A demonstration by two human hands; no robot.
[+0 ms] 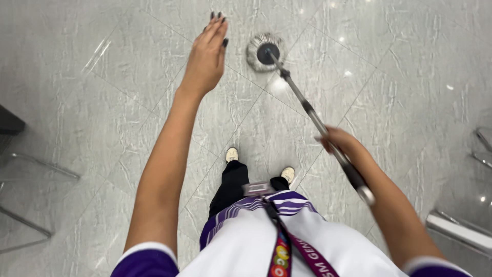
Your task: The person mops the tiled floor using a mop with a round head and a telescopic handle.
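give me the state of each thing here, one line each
mop: tilted, round head flat on the floor
right hand: closed around the mop handle
left hand: open, fingers straight, holding nothing
floor: glossy, light spots reflecting
lanyard: hanging down the chest

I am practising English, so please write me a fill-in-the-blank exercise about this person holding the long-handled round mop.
1. The right hand grips the dark metal mop handle; the left hand holds ____.
2. The round grey mop head rests on the grey marble ____.
3. The pale shoes stand ____ the mop head and the person's body.

Missing words: nothing; floor; between
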